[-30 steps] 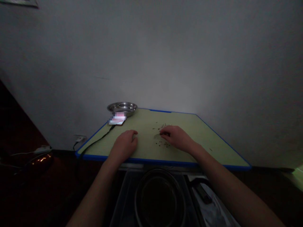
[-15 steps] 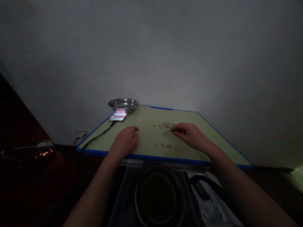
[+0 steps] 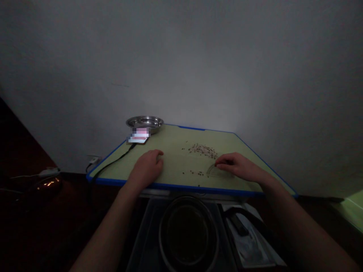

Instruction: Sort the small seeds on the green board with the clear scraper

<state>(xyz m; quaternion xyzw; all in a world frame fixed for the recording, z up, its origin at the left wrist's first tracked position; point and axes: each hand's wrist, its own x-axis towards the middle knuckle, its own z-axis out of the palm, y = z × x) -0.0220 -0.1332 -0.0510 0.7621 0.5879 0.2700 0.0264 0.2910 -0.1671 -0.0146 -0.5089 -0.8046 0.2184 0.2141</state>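
Observation:
My right hand (image 3: 241, 165) is over the right part of the pale green tabletop (image 3: 172, 143), thumb and fingers pinching a clear, curved plastic piece that looks like a protractor (image 3: 211, 170). Part of this piece is hidden by the hand. Just beyond it lies a loose patch of small dark grains (image 3: 202, 150), and a thin scatter of the same grains (image 3: 196, 173) is nearer the front edge. To the left, my left hand (image 3: 146, 166) rests on the tabletop with its fingers loosely bent and thumb apart, holding nothing that I can see.
A shiny metal bowl (image 3: 145, 122) stands at the back left corner, with a lit phone (image 3: 139, 136) before it. From the phone a black cable (image 3: 113, 161) runs over the left edge. Below the front edge sits a dark round lidded pot (image 3: 188, 234). A wall rises behind.
My right hand has moved right and slightly nearer with the clear piece, uncovering more of the grain patch. The left hand stays in place on the tabletop.

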